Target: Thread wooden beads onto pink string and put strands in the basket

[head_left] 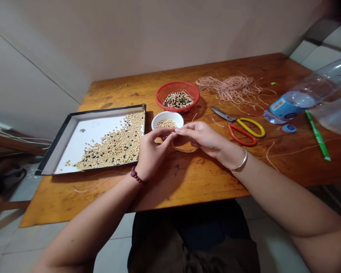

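Left hand: your left hand (pixel 153 151) is curled closed, with its fingertips (pixel 170 130) pinched toward the other hand just in front of the bowl.
Right hand: your right hand (pixel 201 138) is closed to a pinch as well, its fingers extended and its fingertips (pixel 179 130) meeting those of your left hand. Whatever you pinch is too thin or hidden to make out.
Strand: a curved strand of pale beads (pixel 184 149) sits just below your fingers, close to the table; you cannot tell whether it touches the wood.
Bowl: a small white bowl (pixel 167 117) holding pale beads (pixel 166 124) stands just beyond your fingertips.
Tray: a black tray with a white lining (pixel 74 125) lies left of your hands, with loose pale and dark beads (pixel 113 144) banked against its right side.
Basket: a red plastic basket (pixel 170 87) of mixed dark and pale beads (pixel 178 100) stands behind the bowl.
Cord: a tangle of peach-pink cord (pixel 230 89) lies right of the basket.
Scissors: red-and-yellow-handled scissors (pixel 243 131) lie near your right hand, below the cord.
Far right: a plastic water bottle (pixel 309 89) lies on its side, near a blue cap (pixel 289 128) and a green pen (pixel 318 134).
Wrists: you wear a dark red bead bracelet (pixel 136 175) on your left wrist and a silver bangle (pixel 241 160) on your right.
Table: everything rests on a worn wooden table (pixel 193 182).
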A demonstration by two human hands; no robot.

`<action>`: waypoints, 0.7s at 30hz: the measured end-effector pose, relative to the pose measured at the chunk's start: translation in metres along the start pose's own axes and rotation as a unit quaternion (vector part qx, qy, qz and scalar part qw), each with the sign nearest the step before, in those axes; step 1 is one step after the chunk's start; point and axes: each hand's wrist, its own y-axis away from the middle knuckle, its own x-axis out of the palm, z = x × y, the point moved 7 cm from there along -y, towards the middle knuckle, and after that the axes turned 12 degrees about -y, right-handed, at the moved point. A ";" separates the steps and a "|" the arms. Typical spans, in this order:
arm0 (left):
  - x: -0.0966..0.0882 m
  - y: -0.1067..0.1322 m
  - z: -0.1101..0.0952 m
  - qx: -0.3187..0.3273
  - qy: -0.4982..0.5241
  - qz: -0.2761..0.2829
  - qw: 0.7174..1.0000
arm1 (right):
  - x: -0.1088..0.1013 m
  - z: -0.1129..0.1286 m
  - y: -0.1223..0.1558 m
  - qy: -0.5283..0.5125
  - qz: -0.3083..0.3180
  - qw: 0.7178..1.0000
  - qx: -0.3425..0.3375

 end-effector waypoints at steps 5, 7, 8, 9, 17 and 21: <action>0.001 -0.002 0.001 -0.014 0.003 0.022 1.000 | 0.003 0.001 0.001 -0.011 -0.015 1.000 -0.001; 0.003 -0.002 0.004 -0.041 0.032 0.037 0.998 | 0.003 -0.001 0.001 -0.023 -0.011 1.000 0.011; 0.004 -0.003 0.006 -0.060 0.053 0.044 0.996 | 0.003 -0.003 0.000 -0.035 -0.006 0.999 0.025; 0.005 -0.002 0.008 -0.080 0.076 0.050 0.993 | 0.003 -0.006 0.000 -0.051 0.003 0.998 0.043; 0.015 0.003 0.014 -0.199 0.192 0.109 0.955 | 0.008 0.000 0.000 -0.147 0.063 0.987 0.020; 0.014 0.003 0.012 -0.194 0.192 0.106 0.956 | 0.010 0.006 0.002 -0.110 0.046 0.993 -0.020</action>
